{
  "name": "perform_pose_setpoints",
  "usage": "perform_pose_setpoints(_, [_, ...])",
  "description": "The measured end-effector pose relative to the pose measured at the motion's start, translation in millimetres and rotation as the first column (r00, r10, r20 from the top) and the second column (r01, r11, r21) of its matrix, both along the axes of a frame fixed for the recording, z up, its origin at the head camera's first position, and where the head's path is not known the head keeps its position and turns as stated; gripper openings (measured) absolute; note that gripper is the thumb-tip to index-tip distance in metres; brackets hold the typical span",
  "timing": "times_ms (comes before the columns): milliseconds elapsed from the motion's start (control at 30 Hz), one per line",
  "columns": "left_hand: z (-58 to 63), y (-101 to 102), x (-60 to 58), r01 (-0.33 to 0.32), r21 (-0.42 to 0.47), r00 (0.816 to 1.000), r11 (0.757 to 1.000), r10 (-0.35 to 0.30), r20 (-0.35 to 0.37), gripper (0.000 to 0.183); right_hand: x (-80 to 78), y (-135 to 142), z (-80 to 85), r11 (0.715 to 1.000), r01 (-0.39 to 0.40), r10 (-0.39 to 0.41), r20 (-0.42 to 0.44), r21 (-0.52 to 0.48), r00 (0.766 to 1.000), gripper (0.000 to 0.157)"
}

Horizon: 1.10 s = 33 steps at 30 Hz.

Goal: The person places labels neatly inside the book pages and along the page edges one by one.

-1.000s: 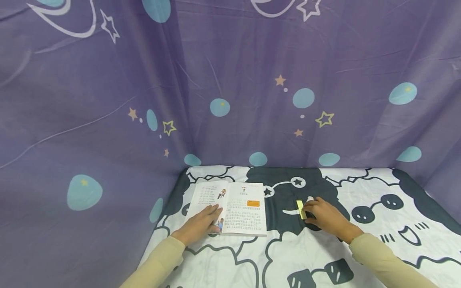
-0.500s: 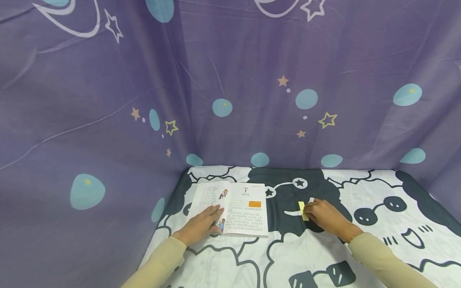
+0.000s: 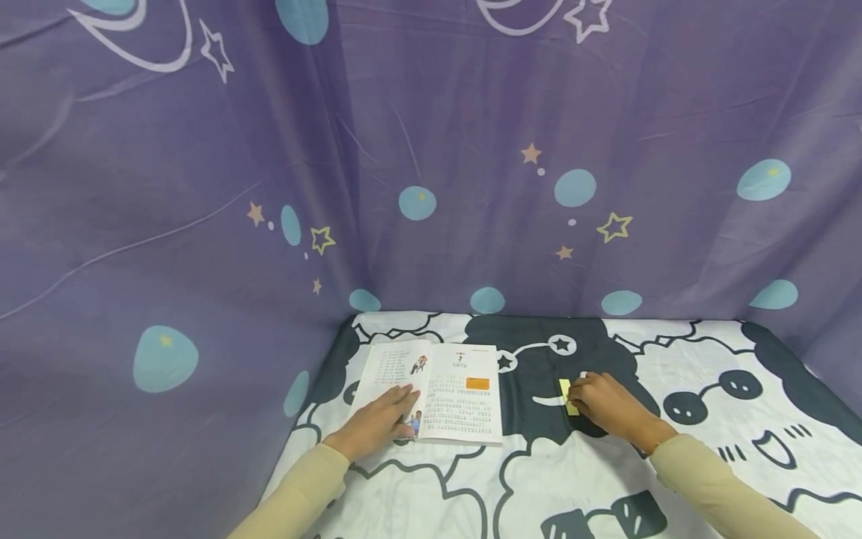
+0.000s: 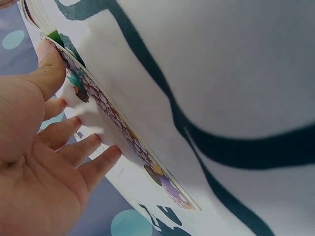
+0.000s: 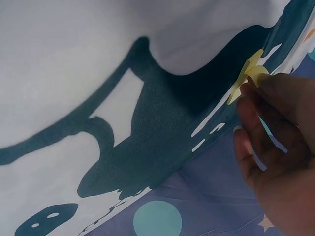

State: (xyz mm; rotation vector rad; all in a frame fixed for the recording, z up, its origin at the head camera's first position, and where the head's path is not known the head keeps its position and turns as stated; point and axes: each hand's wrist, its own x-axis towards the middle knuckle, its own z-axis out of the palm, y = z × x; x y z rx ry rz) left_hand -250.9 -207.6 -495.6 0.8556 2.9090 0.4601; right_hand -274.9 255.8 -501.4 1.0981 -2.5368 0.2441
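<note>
An open book (image 3: 465, 415) with printed text and small pictures lies on the left of the cloth. My left hand (image 3: 376, 421) rests on its left page with the fingers extended; in the left wrist view the thumb (image 4: 51, 64) lies at the book's near edge. To the right of the book, on the dark part of the cloth, is a small yellow sticky note pad (image 5: 255, 58). My right hand (image 3: 609, 404) pinches a yellow sheet (image 5: 260, 73) of it between thumb and fingers. The fingers partly hide the pad.
The cloth (image 3: 404, 501) has a black-and-white cartoon print. Behind it and to the left hangs a purple curtain (image 3: 458, 150) with stars and blue spots. A small white object (image 3: 583, 374) shows just behind the right hand.
The head view has shifted slightly. My right fingers have drawn in closer over the yellow pad and cover more of it. My left hand stays on the page.
</note>
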Motion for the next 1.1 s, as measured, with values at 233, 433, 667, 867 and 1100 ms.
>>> perform_pose_setpoints(233, [-2.5,-2,0.0,0.000,-0.024,1.000,1.000,-0.001,-0.013,0.075,-2.4,-9,-0.2,0.994,0.090,-0.089,-0.028,0.059,0.996,0.019])
perform_pose_setpoints(433, [-3.9,-3,0.3,-0.003,-0.028,1.000,1.000,0.003,-0.017,0.075,-9.9,-15,-4.5,0.991,0.118,-0.113,-0.075,0.063,0.991,0.015])
perform_pose_setpoints(667, [-5.1,-2,0.1,-0.005,-0.030,1.000,1.000,0.005,-0.005,0.076,-19.5,-22,-3.7,0.983,0.166,-0.162,-0.056,0.076,0.985,0.012])
perform_pose_setpoints(867, [-7.8,-1,-1.6,-0.015,-0.053,1.000,0.998,0.015,-0.004,0.079,-24.2,-26,-3.2,0.973,0.214,-0.205,-0.095,0.089,0.974,0.018])
perform_pose_setpoints(1100, [-4.7,1,-1.3,-0.021,-0.065,1.000,0.998,0.019,-0.018,0.079,-29.2,-30,-5.7,0.967,0.230,-0.212,-0.154,0.112,0.965,0.019])
